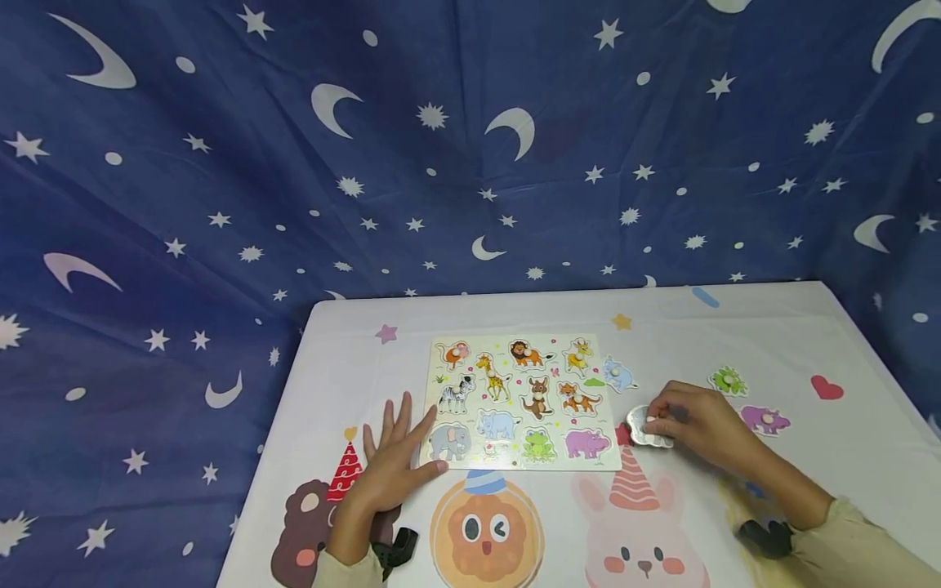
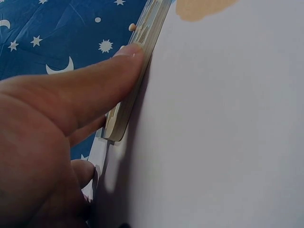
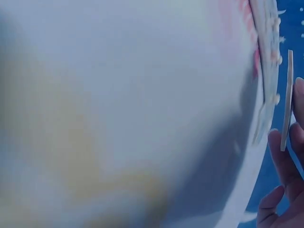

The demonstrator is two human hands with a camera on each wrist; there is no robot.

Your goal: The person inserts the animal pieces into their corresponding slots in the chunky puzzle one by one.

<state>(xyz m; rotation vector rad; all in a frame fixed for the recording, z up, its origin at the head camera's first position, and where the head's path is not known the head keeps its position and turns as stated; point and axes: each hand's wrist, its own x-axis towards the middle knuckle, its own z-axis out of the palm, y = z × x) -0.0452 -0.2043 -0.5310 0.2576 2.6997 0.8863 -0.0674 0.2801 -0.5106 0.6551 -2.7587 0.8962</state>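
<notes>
Evidently my right hand [image 1: 694, 425] pinches a thin, stiff, light piece [image 1: 647, 427] edgewise; left hand [image 1: 393, 461] spread, steadying the board [image 1: 470, 347].

Left of your right hand [image 1: 698, 425], the puzzle board [image 1: 524, 400] blocks the way; just beyond and right lie loose green [image 1: 728, 380] and purple pieces [image 1: 764, 420]. Nearer you, the tablecloth [image 1: 845, 343] lies bare.

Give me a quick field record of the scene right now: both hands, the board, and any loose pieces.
left hand: flat, open, thumb against the puzzle board's left edge
right hand: fingers pinch a grey piece just right of the board
puzzle board: flat on the table, animal pictures across it
loose pieces: blue piece at the board's right edge; green piece and purple piece farther right
</notes>
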